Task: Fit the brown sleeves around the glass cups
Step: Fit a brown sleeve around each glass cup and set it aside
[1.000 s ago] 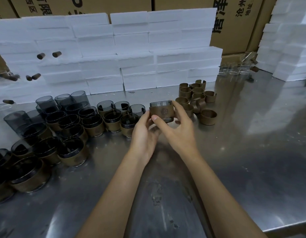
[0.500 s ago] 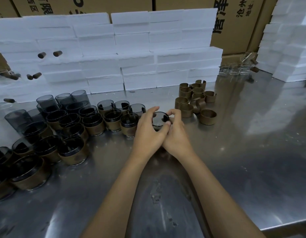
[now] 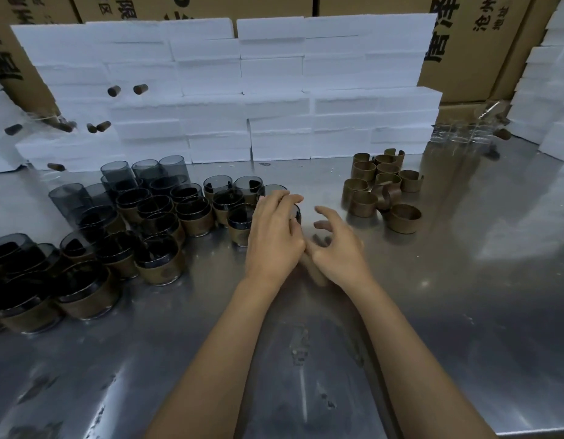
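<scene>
- Sleeved glass cup (image 3: pixel 295 211) sits on the steel table (image 3: pixel 464 280) at the right end of the finished cups (image 3: pixel 192 213), left hand (image 3: pixel 274 236) curled over it.
- Right hand (image 3: pixel 337 248) hovers beside it, fingers loose, holding nothing.
- Brown sleeves (image 3: pixel 382 188) wait well to the right.

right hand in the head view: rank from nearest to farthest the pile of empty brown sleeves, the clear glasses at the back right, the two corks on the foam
From the right hand:
1. pile of empty brown sleeves, just beyond it to the right.
2. clear glasses, back right by the foam.
3. two corks, far back left on the foam blocks.
</scene>
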Tool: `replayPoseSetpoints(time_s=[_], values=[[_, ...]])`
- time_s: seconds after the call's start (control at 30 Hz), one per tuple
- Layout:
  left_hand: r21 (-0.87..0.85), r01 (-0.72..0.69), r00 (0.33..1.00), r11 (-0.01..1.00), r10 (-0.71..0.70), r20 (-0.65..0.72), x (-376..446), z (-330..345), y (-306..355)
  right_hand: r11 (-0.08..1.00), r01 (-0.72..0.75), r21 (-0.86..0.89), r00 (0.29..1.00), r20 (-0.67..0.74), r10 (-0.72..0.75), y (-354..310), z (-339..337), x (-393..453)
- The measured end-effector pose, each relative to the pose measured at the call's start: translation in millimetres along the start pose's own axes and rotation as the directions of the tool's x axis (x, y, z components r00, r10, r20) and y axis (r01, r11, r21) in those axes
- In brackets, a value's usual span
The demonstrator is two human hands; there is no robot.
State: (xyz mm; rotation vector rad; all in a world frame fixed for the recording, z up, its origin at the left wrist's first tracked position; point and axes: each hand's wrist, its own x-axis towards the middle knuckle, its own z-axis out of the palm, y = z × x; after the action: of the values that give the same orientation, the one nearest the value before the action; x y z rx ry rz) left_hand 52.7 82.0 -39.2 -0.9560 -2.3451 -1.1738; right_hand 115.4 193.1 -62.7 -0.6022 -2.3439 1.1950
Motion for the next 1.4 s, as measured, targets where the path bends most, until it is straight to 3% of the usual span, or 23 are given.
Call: replayPoseSetpoints(time_s=[0.1, 0.2, 0.3, 0.43, 0.53, 0.7, 0.93, 1.07, 1.2, 1.3, 1.4], values=[[-0.096, 0.049, 0.988, 0.994, -0.063, -0.139, 13.7, -16.1, -8.2, 0.993, -0.072, 0.088, 0.995, -0.065, 0.078, 2.8, 0.3, 10.6], [-0.079, 0.172, 0.967, 0.982, -0.184, -0.178, 49.0, -44.2, -32.9, 0.984, -0.131, 0.121, 0.983, -0.11, 0.144, 4.1, 0.0, 18.3], [0.138, 0.276, 0.957, 0.951, -0.26, -0.126, 100.2, -72.7, -74.4, 0.987, -0.141, 0.074, 0.98, -0.134, 0.15, 2.7, 2.5, 22.6], [0.492, 0.403, 0.889, 0.771, -0.458, -0.012, 158.6, -100.2, -132.5, 0.995, -0.102, -0.016, 0.98, -0.175, 0.098, 3.4, 3.9, 24.4], [0.626, 0.393, 0.854, 0.674, -0.52, 0.024, 178.7, -106.3, -168.8, 0.992, -0.096, -0.081, 0.984, -0.158, 0.083, 1.7, 4.9, 30.4], [0.604, 0.339, 0.85, 0.721, -0.51, 0.133, 194.6, -90.9, -203.7, 0.989, -0.116, -0.087, 0.982, -0.161, 0.101, 3.6, 7.5, 39.5], [0.597, 0.328, 0.868, 0.733, -0.483, 0.116, 208.4, -79.4, -215.5, 0.99, -0.118, -0.078, 0.978, -0.183, 0.102, 5.2, 8.2, 38.6], [0.534, 0.306, 0.898, 0.788, -0.425, 0.113, 213.5, -79.5, -207.8, 0.99, -0.127, -0.067, 0.978, -0.177, 0.114, 3.0, 7.5, 38.3], [0.301, 0.278, 0.948, 0.912, -0.311, 0.067, 210.1, -71.2, -169.9, 0.982, -0.185, -0.022, 0.972, -0.151, 0.18, 0.8, 5.6, 38.1], [0.03, 0.276, 0.96, 0.961, -0.277, 0.044, 198.8, -68.3, -121.6, 0.977, -0.21, -0.019, 0.967, -0.15, 0.205, -1.2, 4.0, 38.4], [-0.295, 0.3, 0.954, 0.907, -0.294, 0.064, 173.6, -70.5, -69.2, 0.979, -0.186, 0.089, 0.963, -0.18, 0.199, -1.4, 0.8, 37.6]])
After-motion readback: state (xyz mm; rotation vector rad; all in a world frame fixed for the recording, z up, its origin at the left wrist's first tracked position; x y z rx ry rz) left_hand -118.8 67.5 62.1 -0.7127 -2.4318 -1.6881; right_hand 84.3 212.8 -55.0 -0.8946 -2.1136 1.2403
